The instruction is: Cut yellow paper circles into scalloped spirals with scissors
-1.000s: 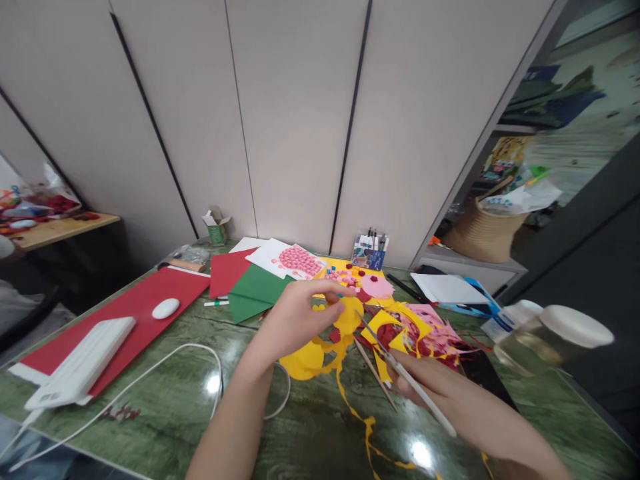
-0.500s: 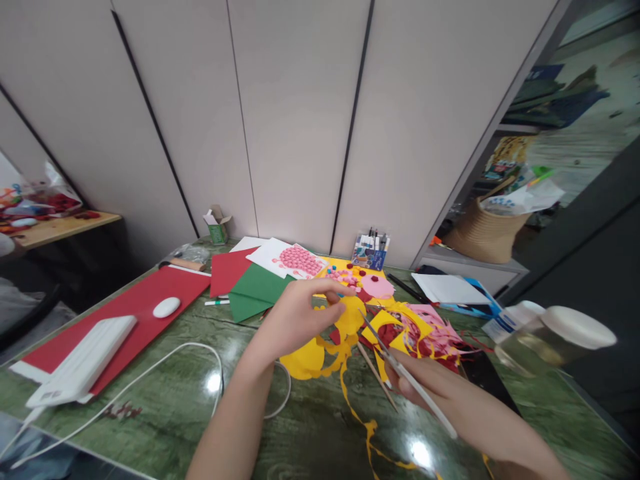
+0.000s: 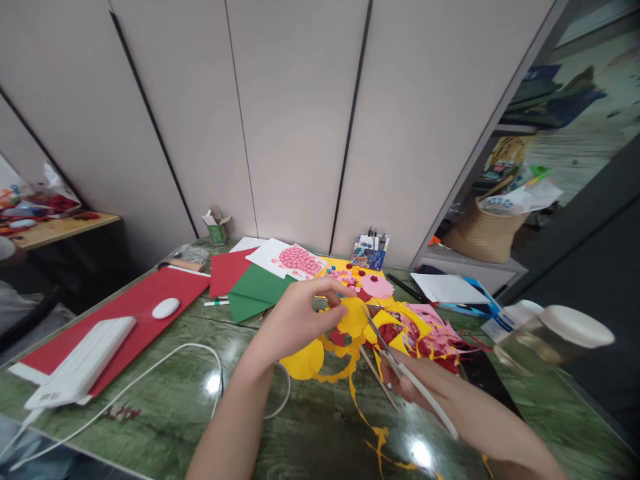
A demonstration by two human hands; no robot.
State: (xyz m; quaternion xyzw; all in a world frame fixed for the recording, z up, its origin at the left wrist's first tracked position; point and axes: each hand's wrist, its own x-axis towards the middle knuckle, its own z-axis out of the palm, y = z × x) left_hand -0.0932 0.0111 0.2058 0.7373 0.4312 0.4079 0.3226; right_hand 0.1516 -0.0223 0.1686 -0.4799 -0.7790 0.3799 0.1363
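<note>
My left hand point(image 3: 303, 313) pinches a small yellow paper piece point(image 3: 355, 317) with scalloped edges between thumb and fingers. My right hand point(image 3: 415, 380) grips a pair of scissors point(image 3: 384, 343), whose blades point up and left at the right edge of that piece. From the cut edge a thin curly yellow strip point(image 3: 354, 393) hangs down towards the tabletop. Below my left hand is a larger rounded yellow paper shape point(image 3: 305, 360). A wooden pencil-like stick point(image 3: 377, 380) lies by my right hand, partly behind the scissors.
Yellow, pink and red paper scraps point(image 3: 417, 327) are heaped at right, near a lidded clear container point(image 3: 545, 343). Green paper point(image 3: 257, 293) and pink-dotted white paper point(image 3: 300, 260) lie behind. A white power strip point(image 3: 83, 360), its cable and a mouse point(image 3: 165, 307) occupy the left.
The yellow paper piece has turned slightly in my left hand and shifted a little right. Its hanging strip has swung to the right. The scissors have barely moved.
</note>
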